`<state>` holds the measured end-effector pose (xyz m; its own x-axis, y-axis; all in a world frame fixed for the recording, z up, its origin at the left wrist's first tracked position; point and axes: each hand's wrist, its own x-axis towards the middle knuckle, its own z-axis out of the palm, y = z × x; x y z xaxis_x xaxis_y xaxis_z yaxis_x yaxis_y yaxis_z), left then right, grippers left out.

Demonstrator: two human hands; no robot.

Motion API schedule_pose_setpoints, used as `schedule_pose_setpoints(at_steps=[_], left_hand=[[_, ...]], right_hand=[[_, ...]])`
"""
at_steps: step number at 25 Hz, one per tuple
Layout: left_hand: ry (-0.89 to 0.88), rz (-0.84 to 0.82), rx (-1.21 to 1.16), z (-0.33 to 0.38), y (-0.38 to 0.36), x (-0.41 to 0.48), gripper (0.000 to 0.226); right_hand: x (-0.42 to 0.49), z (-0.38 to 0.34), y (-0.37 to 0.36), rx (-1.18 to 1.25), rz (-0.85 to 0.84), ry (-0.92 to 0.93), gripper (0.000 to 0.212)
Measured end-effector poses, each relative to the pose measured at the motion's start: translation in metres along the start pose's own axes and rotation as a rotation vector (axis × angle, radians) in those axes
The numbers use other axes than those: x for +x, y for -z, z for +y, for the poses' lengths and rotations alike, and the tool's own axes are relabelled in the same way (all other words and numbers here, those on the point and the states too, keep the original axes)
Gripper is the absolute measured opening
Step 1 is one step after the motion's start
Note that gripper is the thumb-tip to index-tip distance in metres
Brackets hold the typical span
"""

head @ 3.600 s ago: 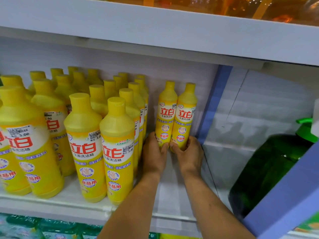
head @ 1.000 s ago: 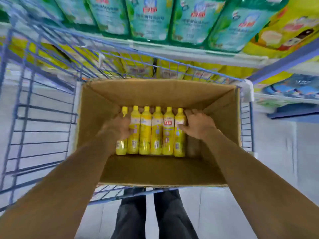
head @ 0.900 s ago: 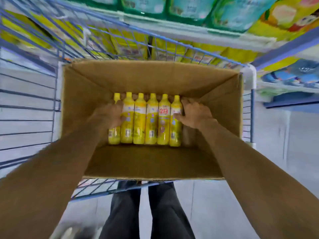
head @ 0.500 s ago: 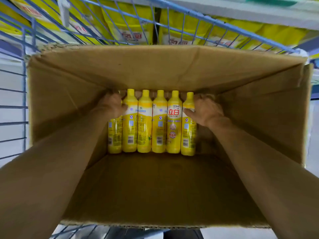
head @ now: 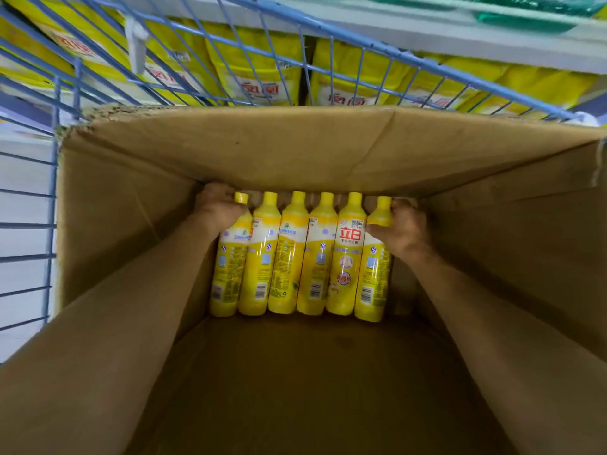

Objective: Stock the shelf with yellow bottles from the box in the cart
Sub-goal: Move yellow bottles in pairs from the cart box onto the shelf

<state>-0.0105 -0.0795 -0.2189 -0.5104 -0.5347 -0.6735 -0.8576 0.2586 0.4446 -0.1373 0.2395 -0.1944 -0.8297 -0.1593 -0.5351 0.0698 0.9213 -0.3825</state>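
1. Head view: a cardboard box [head: 295, 149] is being looked down into; it is sitting inside a blue wire cart [head: 49, 205], with yellow refill pouches [head: 259, 77] being glimpsed through the mesh on a lower shelf [head: 460, 34] beyond.

2. Six yellow dish-soap bottles [head: 285, 254] are being shown in one tight row against the far wall of the box, caps pointing away, bodies touching side by side; the near part of the box floor is being left bare.

3. The left hand [head: 218, 208] is being wrapped around the neck and shoulder of the leftmost bottle [head: 230, 267], fingers curled shut on it just below the cap.

4. The right hand [head: 402, 224] is being closed on the shoulder of the rightmost bottle [head: 374, 267], thumb across the front, fingers behind.

5. The step being judged in hand: one bottle being taken per hand from the two ends of the row.

6. For a clean lift, each grip is best being kept low on the shoulder, not on the cap alone, since the smooth plastic is probably slippery.

7. The end bottles are best being drawn straight up and slightly outward, so that the four middle ones are not being dragged along or toppled.

8. The tall box walls are being cleared by forearms best kept close together.
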Motion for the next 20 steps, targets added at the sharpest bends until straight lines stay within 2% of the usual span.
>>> schedule_pose_setpoints(at_steps=[2, 7, 9, 11, 13, 17, 18, 20], left_hand=[[0.001, -0.003, -0.157, -0.002, -0.004, -0.004, 0.020], [-0.033, -0.040, -0.351, -0.009, -0.006, -0.014, 0.017], [-0.076, -0.062, -0.368, -0.008, 0.000, -0.021, 0.017], [-0.109, -0.096, -0.324, -0.006, 0.007, -0.029, 0.013], [-0.147, -0.120, -0.271, -0.005, 0.011, -0.040, 0.018], [-0.291, -0.140, -0.342, 0.000, 0.025, -0.074, 0.024], [-0.350, -0.153, -0.354, 0.006, 0.033, -0.083, 0.028], [-0.459, -0.167, -0.366, 0.024, 0.054, -0.100, 0.031]], right_hand=[[-0.008, 0.005, 0.005, 0.049, 0.029, 0.014, 0.046], [-0.015, 0.009, 0.005, 0.111, 0.029, 0.023, 0.053], [-0.017, 0.007, 0.007, 0.112, 0.011, 0.017, 0.055], [-0.024, 0.001, 0.007, 0.200, -0.030, 0.009, 0.059], [-0.034, -0.006, 0.005, 0.279, -0.061, 0.017, 0.066], [-0.057, -0.024, 0.020, 0.195, -0.119, 0.161, 0.078], [-0.062, -0.031, 0.028, 0.187, -0.113, 0.197, 0.076], [-0.073, -0.047, 0.052, 0.172, -0.039, 0.258, 0.060]])
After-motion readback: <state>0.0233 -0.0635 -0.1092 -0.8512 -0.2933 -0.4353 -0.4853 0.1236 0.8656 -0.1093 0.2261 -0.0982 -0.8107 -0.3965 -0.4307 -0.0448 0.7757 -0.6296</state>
